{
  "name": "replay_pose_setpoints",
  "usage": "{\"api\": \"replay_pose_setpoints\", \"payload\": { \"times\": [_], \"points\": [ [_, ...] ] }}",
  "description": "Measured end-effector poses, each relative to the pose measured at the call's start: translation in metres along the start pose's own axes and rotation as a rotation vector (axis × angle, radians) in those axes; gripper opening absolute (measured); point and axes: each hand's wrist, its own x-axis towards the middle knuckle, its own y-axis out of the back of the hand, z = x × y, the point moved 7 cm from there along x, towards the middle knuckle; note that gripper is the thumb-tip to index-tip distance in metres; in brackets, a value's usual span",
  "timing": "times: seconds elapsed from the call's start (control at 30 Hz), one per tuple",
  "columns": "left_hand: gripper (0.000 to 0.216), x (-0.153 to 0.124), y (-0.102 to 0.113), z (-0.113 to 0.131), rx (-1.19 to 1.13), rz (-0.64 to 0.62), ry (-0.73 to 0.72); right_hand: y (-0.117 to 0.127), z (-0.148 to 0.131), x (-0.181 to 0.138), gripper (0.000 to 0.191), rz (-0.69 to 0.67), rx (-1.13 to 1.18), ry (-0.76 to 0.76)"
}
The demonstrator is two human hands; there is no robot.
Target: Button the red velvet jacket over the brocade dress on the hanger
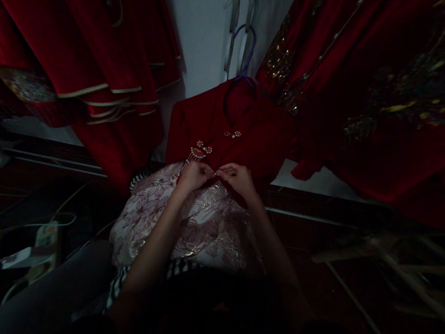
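A dark red garment (258,133) hangs on a blue hanger (246,57) against a white wall. It carries a small pearl clasp (232,134) near the collar and a beaded fan-shaped ornament (199,152) lower left. My left hand (193,174) and my right hand (237,177) meet at the garment's front, just below the ornament, fingers pinched together on the fabric or a small fastening there; what they pinch is too small to make out. A pink and white floral cloth (200,223) lies under my forearms.
More red garments with gold trim (109,68) hang at the left, and embroidered red ones (395,90) at the right. A white power strip with cables (45,238) lies on the dark floor at the lower left. Wooden sticks (396,262) lie at the right.
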Motion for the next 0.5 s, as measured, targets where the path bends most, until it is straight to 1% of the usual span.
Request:
{"api": "replay_pose_setpoints", "payload": {
  "times": [0.23, 0.33, 0.4, 0.5],
  "points": [
    [0.015, 0.001, -0.003, -0.008, -0.068, -0.032, 0.015, -0.002, 0.003, 0.001, 0.010, 0.025, -0.063, -0.003],
    [0.016, 0.003, -0.007, -0.010, -0.106, -0.091, -0.017, -0.002, 0.006, -0.001, 0.013, -0.021, -0.143, 0.001],
    [0.026, 0.002, -0.005, -0.010, -0.122, -0.079, -0.036, 0.002, 0.007, -0.007, 0.028, -0.090, -0.248, -0.016],
    [0.041, 0.000, 0.003, -0.005, -0.030, -0.032, -0.085, 0.011, 0.004, -0.019, 0.060, -0.221, -0.373, -0.065]
  ]
}}
